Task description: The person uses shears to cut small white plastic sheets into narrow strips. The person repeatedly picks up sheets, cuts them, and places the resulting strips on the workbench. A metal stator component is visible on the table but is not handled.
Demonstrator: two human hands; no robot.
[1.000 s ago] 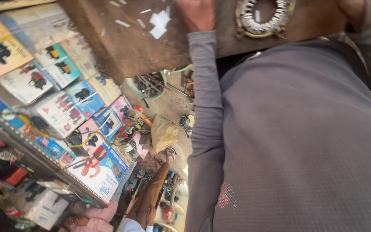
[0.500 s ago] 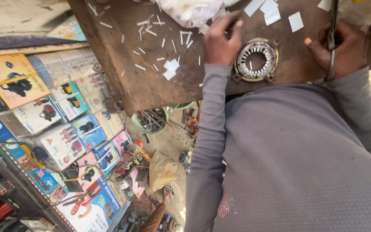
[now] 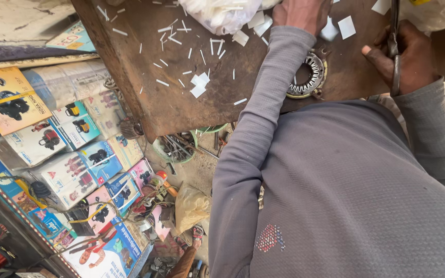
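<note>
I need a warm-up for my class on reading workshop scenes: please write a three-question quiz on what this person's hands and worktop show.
1. True or false: the right hand grips a long metal tool.
2. Which lies on the rusty worktop between the two arms? A) a ring-shaped metal stator core B) a glass bottle C) a rubber ball
3. Fill in: the small strips and squares strewn over the worktop are ____ in colour.

Key
1. True.
2. A: the stator core sits beside the left sleeve, below the left hand.
3. White.
</note>
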